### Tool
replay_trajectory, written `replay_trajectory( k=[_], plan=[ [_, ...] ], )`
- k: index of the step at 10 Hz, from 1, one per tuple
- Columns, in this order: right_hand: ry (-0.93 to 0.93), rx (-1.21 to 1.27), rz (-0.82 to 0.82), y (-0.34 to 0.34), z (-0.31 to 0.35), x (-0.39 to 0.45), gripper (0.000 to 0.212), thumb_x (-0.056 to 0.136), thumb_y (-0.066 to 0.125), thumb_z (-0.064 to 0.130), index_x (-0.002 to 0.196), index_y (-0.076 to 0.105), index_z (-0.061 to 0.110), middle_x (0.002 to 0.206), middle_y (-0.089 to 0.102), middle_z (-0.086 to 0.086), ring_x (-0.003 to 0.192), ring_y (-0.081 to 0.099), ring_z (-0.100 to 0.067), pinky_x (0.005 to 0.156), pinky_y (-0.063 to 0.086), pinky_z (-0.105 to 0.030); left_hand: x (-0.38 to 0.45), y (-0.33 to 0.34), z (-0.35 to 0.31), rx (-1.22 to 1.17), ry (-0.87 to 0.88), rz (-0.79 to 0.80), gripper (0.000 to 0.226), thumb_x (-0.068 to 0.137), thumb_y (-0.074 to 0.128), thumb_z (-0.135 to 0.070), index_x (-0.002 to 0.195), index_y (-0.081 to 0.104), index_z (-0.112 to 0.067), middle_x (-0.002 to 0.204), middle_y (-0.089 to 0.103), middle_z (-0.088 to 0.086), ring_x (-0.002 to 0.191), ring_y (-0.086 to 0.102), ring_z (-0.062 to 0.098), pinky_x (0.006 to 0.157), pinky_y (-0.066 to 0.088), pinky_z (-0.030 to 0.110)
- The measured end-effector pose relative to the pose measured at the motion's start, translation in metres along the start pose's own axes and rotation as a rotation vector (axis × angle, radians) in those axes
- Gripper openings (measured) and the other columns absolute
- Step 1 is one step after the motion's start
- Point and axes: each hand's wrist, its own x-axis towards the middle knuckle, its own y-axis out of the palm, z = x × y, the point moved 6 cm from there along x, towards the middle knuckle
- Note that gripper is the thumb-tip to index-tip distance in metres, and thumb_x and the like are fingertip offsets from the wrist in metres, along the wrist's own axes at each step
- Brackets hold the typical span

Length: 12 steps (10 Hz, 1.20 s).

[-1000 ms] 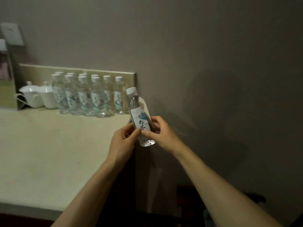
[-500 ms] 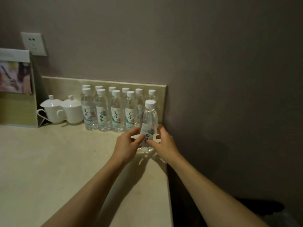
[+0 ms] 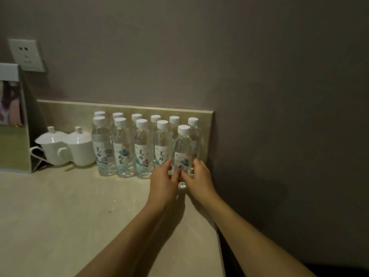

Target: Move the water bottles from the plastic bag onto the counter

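Observation:
A clear water bottle (image 3: 182,150) with a white cap stands upright on the beige counter (image 3: 79,212), at the right end of the front row. My left hand (image 3: 162,181) and my right hand (image 3: 198,179) grip its lower part from either side, thumbs meeting in front. Several more bottles (image 3: 121,150) stand in two rows against the backsplash to its left and behind it. The plastic bag is out of view.
Two white lidded cups (image 3: 68,148) stand left of the bottles. A standing card holder (image 3: 14,120) is at the far left, a wall socket (image 3: 27,54) above it. The counter's right edge (image 3: 218,232) ends at the wall corner just right of my right hand.
Both hands carried the bottle from beyond the counter's edge over to the row and set it upright at the right end. My view has moved closer.

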Motion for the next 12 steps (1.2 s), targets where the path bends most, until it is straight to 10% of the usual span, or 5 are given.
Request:
replay_trajectory(
  k=[2, 4, 10, 12],
  plan=[
    [0.032, -0.138, -0.012, 0.006, -0.005, 0.015, 0.05, 0.096, 0.056, 0.03, 0.14, 0.043, 0.012, 0.134, 0.045, -0.008, 0.122, 0.05, -0.024, 0.101, 0.046, -0.038, 0.009, -0.002, 0.002, 0.113, 0.032, -0.085, 0.027, 0.096, 0.062, -0.02, 0.121, 0.059, -0.012, 0.094, 0.063, -0.007, 0.08, 0.062, 0.003, 0.061, 0.047, 0.009],
    [0.051, -0.167, -0.007, 0.005, 0.0, 0.019, 0.057, 0.095, 0.057, 0.028, 0.145, 0.035, 0.012, 0.141, 0.043, -0.011, 0.127, 0.049, -0.027, 0.102, 0.046, -0.045, 0.026, -0.004, 0.004, 0.215, 0.087, 0.005, 0.01, 0.096, 0.061, -0.022, 0.103, 0.057, -0.017, 0.08, 0.06, -0.012, 0.069, 0.058, -0.001, 0.055, 0.042, 0.011],
    [0.224, -0.409, -0.078, 0.007, 0.024, 0.007, 0.048, 0.095, 0.055, 0.034, 0.133, 0.038, 0.01, 0.137, 0.051, -0.015, 0.121, 0.053, -0.036, 0.098, 0.047, -0.048, 0.026, -0.016, 0.002, 0.161, 0.065, 0.353, 0.031, 0.097, 0.057, -0.03, 0.123, 0.056, -0.013, 0.113, 0.067, 0.006, 0.103, 0.065, 0.02, 0.088, 0.056, 0.035],
    [0.172, -0.456, -0.208, 0.004, 0.044, -0.012, 0.036, 0.093, 0.056, 0.033, 0.121, 0.049, 0.011, 0.123, 0.06, -0.011, 0.11, 0.059, -0.032, 0.089, 0.052, -0.044, 0.016, -0.035, 0.009, -0.155, -0.075, 0.422, 0.048, 0.097, 0.059, -0.032, 0.139, 0.047, -0.011, 0.098, 0.063, -0.005, 0.084, 0.071, 0.016, 0.078, 0.063, 0.038]
  ],
)
